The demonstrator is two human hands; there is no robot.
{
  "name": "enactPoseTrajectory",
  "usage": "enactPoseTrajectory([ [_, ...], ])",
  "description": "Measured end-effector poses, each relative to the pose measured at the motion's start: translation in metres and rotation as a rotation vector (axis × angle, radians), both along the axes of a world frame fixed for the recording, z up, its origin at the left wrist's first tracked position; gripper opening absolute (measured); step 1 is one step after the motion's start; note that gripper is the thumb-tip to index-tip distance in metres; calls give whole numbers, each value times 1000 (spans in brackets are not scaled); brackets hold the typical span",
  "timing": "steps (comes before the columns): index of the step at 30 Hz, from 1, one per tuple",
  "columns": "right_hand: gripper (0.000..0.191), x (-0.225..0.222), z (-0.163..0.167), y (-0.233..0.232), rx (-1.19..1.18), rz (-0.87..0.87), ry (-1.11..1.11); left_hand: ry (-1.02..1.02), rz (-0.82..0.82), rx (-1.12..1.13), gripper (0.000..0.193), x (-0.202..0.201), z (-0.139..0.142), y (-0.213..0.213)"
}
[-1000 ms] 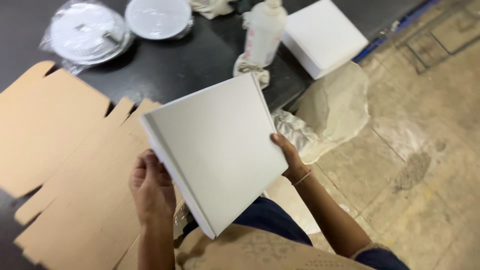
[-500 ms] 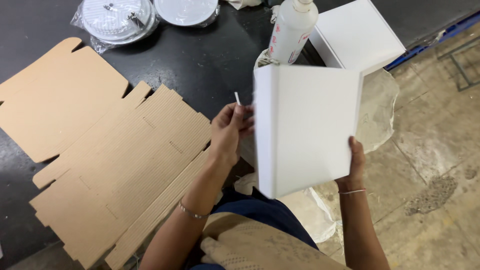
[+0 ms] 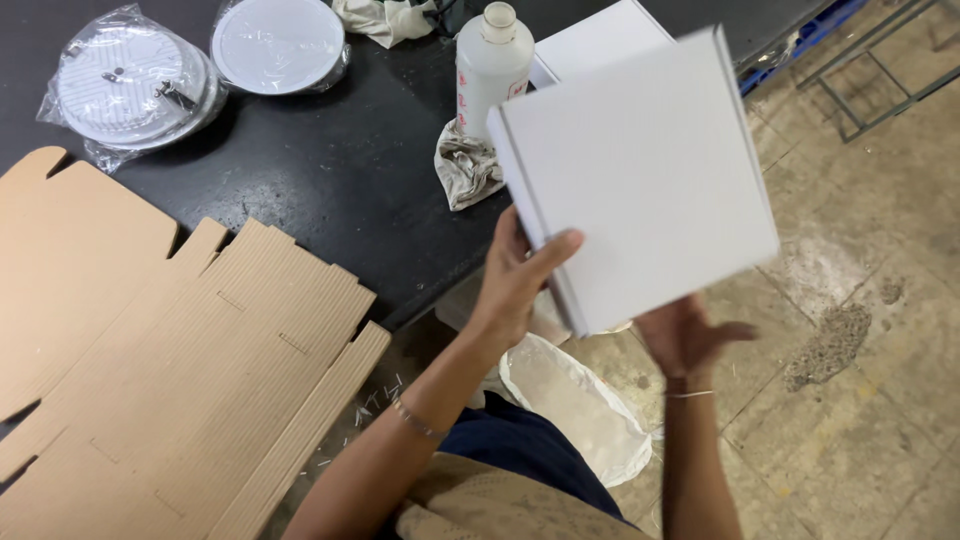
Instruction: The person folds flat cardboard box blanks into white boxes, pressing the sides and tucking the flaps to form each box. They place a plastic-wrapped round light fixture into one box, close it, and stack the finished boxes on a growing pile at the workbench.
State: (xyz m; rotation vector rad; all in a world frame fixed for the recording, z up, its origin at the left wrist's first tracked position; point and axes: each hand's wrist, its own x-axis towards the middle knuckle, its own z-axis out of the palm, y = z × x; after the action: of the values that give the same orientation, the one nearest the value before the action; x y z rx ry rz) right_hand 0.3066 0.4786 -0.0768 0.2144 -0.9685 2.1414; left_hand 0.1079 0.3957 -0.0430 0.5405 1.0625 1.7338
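White box [image 3: 640, 175] was held in the air, tilted, beyond the edge of the dark bench [image 3: 330, 180], above the floor. Left hand [image 3: 515, 280] gripped its lower left edge: thumb across the front face, fingers [image 3: 505, 235] behind, clamped on the box. Right hand [image 3: 685, 335] sat just under the lower edge, fingers spread apart; contact could not be made out. White bottle [image 3: 492, 65] stood on the bench behind; flat cardboard [image 3: 170, 370] lay to the left.

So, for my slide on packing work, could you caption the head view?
Left hand grips a flat white box while right hand opens beneath it.
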Motion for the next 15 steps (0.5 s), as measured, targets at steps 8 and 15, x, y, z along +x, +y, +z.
enactPoseTrajectory([
  [8, 43, -32, 17, 104, -40, -609, -262, 283, -132, 25, 96, -32, 24, 16],
  [15, 45, -72, 5, 277, -180, -491, -476, 618, 711, 375, 32, -160, 111, -144],
])
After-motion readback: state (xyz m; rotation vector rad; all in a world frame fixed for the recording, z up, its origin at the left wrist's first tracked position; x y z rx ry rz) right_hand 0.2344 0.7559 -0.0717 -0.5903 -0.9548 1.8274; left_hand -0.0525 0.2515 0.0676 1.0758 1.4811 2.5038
